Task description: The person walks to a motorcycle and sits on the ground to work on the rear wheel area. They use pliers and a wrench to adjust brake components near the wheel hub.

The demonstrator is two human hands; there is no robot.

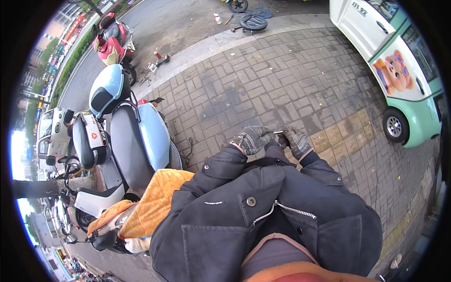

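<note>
Both my hands wear grey knitted work gloves and meet in front of my chest, above the dark jacket. My left hand is curled, fingers closed around something small that I cannot make out. My right hand is also closed, pinching a small thin pale object that spans the gap between the two hands. The brick pavement lies below them.
A light blue scooter with an orange padded cover stands at my left, more scooters behind it. A red scooter is farther off. A mint and white small vehicle is parked on the right. A black tyre and tools lie by the curb.
</note>
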